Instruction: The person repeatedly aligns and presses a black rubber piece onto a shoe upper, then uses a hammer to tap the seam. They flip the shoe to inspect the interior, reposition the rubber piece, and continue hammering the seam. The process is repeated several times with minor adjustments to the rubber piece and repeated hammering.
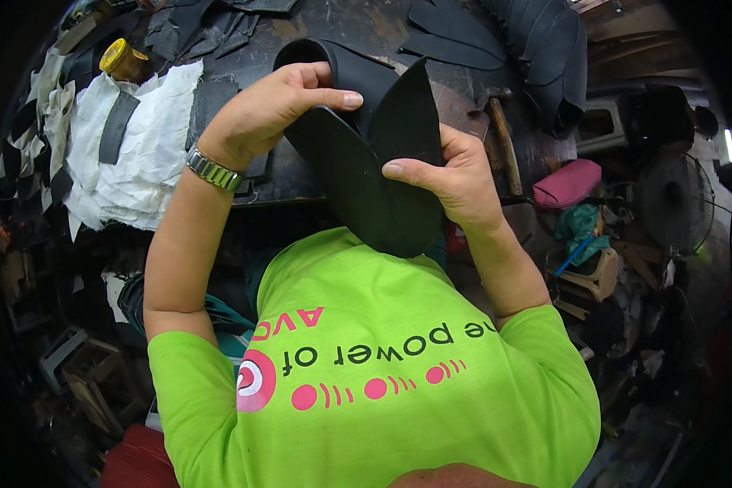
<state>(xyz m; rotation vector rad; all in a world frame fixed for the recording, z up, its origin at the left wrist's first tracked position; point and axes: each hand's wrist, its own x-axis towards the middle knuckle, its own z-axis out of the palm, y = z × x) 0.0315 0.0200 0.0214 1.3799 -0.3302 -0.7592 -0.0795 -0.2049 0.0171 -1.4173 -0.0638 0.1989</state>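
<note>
Both my hands hold a black shoe upper (pixel 366 191), a smooth, curved leather-like piece with a deep V-shaped notch. It is raised above the near edge of the workbench, in front of my chest. My left hand (pixel 289 102) pinches it at the upper left, with the thumb on top and the fingers curled behind a rolled part. On the other side, my right hand (pixel 455 175) grips the right flap, its thumb pressed on the face and most of its fingers hidden behind.
The dark workbench (pixel 289 171) carries white cloth (pixel 150 146) with a dark strip (pixel 119 128), a yellow jar (pixel 124 61) and black scraps. Several nested black uppers (pixel 545 57) lie at the far right, near a wooden-handled tool (pixel 504 146). A fan (pixel 673 199) stands farther right.
</note>
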